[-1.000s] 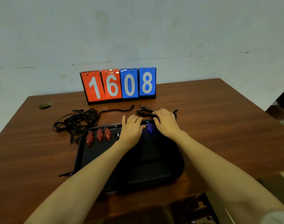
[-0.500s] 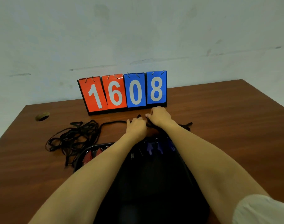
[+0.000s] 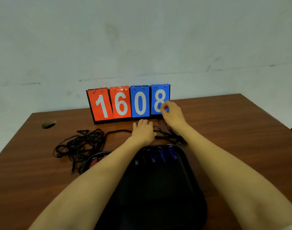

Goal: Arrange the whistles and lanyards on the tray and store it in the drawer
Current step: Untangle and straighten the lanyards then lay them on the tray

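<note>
Nearest, blue whistles (image 3: 162,156) are lined on the black tray (image 3: 188,205). Beyond, a limp lanyard (image 3: 168,138) is pressed to the surface (image 3: 241,130) under the flattened left hand (image 3: 142,131); its strand is pinched in the raised right hand (image 3: 172,113) fingers (image 3: 163,107). A light cord, judged tangle-prone, is best taken near its end.

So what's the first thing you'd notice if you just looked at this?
The bright scoreboard at the back of the wooden table jumps out: two orange cards and two blue ones reading 1608. Next come the two bare arms reaching forward, the right hand raised with fingers pinched in front of the 8, the left hand flat on the table. A messy heap of black lanyards lies to the left, beside the black tray holding blue whistles.
</note>
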{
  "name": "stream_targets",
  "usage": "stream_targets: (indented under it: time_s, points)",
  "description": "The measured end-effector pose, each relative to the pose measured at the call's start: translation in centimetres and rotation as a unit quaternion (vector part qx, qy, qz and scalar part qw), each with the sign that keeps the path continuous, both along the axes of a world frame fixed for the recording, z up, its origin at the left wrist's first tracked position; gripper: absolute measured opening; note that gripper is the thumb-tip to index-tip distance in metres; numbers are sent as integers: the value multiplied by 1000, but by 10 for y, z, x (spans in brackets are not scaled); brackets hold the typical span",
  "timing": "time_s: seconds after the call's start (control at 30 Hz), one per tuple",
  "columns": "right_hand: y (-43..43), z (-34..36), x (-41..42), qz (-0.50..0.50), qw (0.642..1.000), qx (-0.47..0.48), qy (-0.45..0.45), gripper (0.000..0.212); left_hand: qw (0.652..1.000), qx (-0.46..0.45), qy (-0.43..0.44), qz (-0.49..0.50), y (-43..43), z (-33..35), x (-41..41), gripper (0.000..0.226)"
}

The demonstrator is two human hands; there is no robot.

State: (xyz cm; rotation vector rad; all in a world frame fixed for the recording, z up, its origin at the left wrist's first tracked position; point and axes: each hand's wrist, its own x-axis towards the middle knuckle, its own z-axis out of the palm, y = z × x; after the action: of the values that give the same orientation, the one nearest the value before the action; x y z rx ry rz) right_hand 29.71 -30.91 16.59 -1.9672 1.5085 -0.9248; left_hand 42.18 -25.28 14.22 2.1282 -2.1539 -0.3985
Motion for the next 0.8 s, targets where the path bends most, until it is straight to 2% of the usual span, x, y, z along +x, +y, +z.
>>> stream_targets:
  time_s: [0.1,0.2,0.3,0.43,0.5,0.6,0.63,0.8]
  points:
    - [18,45,-12,4,996,-9,-86,6,981,-72,178,14,9,42,-19,59]
    - [40,88,-23,33,993,-44,-103,8,925,-143,351,8,23,88,-40,47]
    - [62,132,-32,60,984,-97,-136,16,892,-173,418,-16,37,124,-54,24]
    - [88,179,-44,67,972,-155,-164,18,866,-193,461,13,52,160,-61,18]
    - [98,197,-48,49,962,-184,-196,18,878,-195,437,2,60,180,-58,18]
    - [111,222,-56,13,940,-221,-258,18,929,-241,281,-24,67,210,-40,24]
    - [114,228,-60,8,935,-230,-269,18,935,-266,233,-25,68,218,-31,26]
    - [129,234,-74,-11,930,-231,-287,18,930,-324,172,-9,83,239,11,28]
